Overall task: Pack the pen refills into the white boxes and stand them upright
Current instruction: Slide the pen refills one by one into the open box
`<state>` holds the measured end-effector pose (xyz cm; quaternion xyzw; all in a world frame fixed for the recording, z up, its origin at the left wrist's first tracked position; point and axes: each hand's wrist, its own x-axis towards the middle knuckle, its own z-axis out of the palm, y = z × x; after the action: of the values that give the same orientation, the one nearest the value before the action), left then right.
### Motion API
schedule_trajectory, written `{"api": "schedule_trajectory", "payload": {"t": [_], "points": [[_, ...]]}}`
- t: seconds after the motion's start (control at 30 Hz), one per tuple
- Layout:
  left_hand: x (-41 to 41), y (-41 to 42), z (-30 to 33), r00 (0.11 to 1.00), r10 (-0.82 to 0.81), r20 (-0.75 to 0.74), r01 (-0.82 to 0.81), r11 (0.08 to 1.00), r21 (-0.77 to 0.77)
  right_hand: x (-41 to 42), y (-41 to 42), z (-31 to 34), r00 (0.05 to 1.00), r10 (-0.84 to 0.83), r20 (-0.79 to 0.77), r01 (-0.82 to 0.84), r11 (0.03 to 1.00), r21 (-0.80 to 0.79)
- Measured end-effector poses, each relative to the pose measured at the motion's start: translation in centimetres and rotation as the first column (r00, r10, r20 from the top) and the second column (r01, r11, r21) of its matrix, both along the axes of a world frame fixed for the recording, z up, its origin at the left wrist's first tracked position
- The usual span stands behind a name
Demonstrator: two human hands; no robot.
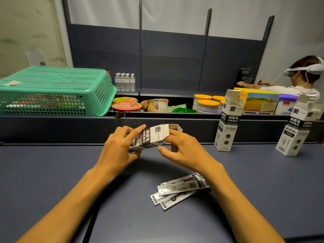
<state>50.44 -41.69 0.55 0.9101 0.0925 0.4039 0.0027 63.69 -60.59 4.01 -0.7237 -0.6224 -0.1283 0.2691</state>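
Refill packets (180, 189) lower centre on the dark table (52, 172), white box (150, 137) mid-frame gripped sideways by left hand (119, 148), right hand (182, 149) fingers curled at its open flap; probably best keeping that mouth wide before sliding refills in.

The scene is evenly lit from overhead with a warm cast, moderately bright, the pale back wall (175, 11) brightest. Soft, diffuse shadows fall on the dark blue bench (52, 172) beneath both forearms and under the held box (150, 135). A faint sheen shows on the refill packets (180, 188). Wide-angle distortion bows the shelf uprights (208, 21) and tilts the far-right box (294, 130). Focus is sharp at the centre; the far-left wall and frame corners are soft.
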Motion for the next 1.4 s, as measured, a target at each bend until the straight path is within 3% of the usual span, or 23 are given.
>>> {"api": "schedule_trajectory", "payload": {"t": [0.2,0.4,0.53,0.6,0.7,0.8,0.9,1.13,1.4], "points": [[0.1,0.0,-0.1,1.000,-0.016,-0.011,0.016,1.000,-0.001,0.2,0.2,-0.3,1.000,-0.012,0.001,0.012,1.000,-0.027],[-0.3,0.3,0.2,1.000,0.023,0.012,-0.022,0.999,-0.035,1.1,-0.8,0.6,0.984,0.133,-0.119,-0.099,0.963,0.251],[-0.4,0.6,0.3,0.999,0.044,0.013,-0.044,0.998,-0.052,2.1,-2.0,1.5,0.967,0.116,-0.227,-0.019,0.921,0.389],[-0.5,0.7,0.3,0.998,0.053,0.016,-0.052,0.997,-0.058,2.8,-2.5,1.6,0.947,0.074,-0.312,0.026,0.952,0.304],[-0.5,0.8,0.3,0.998,0.053,0.020,-0.051,0.996,-0.067,4.1,-3.2,1.2,0.939,-0.052,-0.339,0.056,0.998,0.002],[-0.5,0.9,0.3,0.998,0.053,0.025,-0.051,0.996,-0.069,5.4,-3.9,0.4,0.940,-0.148,-0.307,0.041,0.944,-0.327],[-0.5,0.9,0.3,0.998,0.053,0.022,-0.051,0.996,-0.073,6.0,-5.0,-0.4,0.914,-0.204,-0.350,-0.002,0.862,-0.507],[-0.5,0.7,0.3,0.999,0.041,0.015,-0.040,0.996,-0.075,5.2,-6.1,-0.4,0.858,-0.141,-0.494,-0.145,0.856,-0.496],[-0.6,0.5,0.2,0.999,0.037,0.013,-0.036,0.995,-0.089,4.5,-5.5,-1.2,0.888,-0.192,-0.417,-0.098,0.808,-0.581]]}}
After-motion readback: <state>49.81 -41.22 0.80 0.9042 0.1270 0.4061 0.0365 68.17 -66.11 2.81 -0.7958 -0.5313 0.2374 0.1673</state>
